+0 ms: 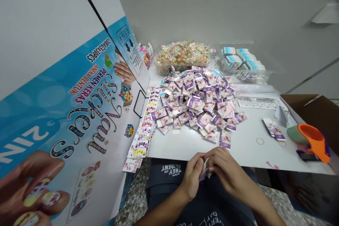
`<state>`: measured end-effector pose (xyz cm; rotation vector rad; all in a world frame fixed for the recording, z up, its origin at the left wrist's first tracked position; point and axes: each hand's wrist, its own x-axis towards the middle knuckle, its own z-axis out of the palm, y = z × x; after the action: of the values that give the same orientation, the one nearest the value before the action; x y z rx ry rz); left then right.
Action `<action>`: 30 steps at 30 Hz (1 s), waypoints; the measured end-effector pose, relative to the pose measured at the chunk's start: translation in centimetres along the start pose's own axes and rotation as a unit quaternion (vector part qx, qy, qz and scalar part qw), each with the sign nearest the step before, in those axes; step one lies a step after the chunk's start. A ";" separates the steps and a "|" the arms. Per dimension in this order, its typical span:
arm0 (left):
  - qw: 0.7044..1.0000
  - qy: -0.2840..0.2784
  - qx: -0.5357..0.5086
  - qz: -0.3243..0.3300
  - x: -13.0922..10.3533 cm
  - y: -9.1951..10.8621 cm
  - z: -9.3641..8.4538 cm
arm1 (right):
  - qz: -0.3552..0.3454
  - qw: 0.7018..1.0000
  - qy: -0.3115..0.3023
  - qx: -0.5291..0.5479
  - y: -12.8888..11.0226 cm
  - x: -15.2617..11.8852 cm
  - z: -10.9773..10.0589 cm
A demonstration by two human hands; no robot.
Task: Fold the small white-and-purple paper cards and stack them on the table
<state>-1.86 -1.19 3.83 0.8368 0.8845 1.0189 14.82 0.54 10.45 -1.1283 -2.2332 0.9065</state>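
My left hand (192, 176) and my right hand (225, 169) meet over my lap, just off the table's front edge. Between them is a small white-and-purple box (203, 175), mostly covered by my fingers, and both hands are closed on it. Whether its flap is up or folded in, I cannot tell. Beyond my hands, a large heap of similar small boxes (196, 104) with purple and white printing spreads over the white table (185, 144). One box (225, 139) lies at the heap's near edge, close to my right hand.
A tall printed carton (66, 77) fills the left side. Sticker sheets (144, 130) lie beside it. At the back stand a tub of wrapped candies (182, 54) and a clear tray of stacked blue-and-white cards (242, 63). An orange tape dispenser (314, 141) sits at right.
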 end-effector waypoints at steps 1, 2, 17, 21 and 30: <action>1.000 0.002 0.001 0.001 0.1 -0.2 0.4 | 0.005 0.999 0.006 -0.038 0.3 0.0 0.1; 1.000 0.002 -0.007 -0.003 0.1 -0.5 0.7 | 0.007 0.997 0.010 -0.070 0.5 -0.1 0.2; 0.952 0.136 -0.231 -0.150 1.6 -2.0 1.5 | 0.039 0.998 0.022 -0.035 1.5 -1.2 3.1; 0.952 0.140 -0.218 -0.162 1.9 -1.7 0.9 | 0.013 0.997 0.072 0.018 2.1 -1.0 4.4; 0.991 0.049 -0.081 -0.093 1.9 -0.9 0.5 | 0.068 0.943 0.326 -0.009 4.0 -1.1 6.9</action>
<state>-0.55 0.29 2.83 0.5598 0.9315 0.9590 12.93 -1.01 2.80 -1.3602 -1.6366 0.4578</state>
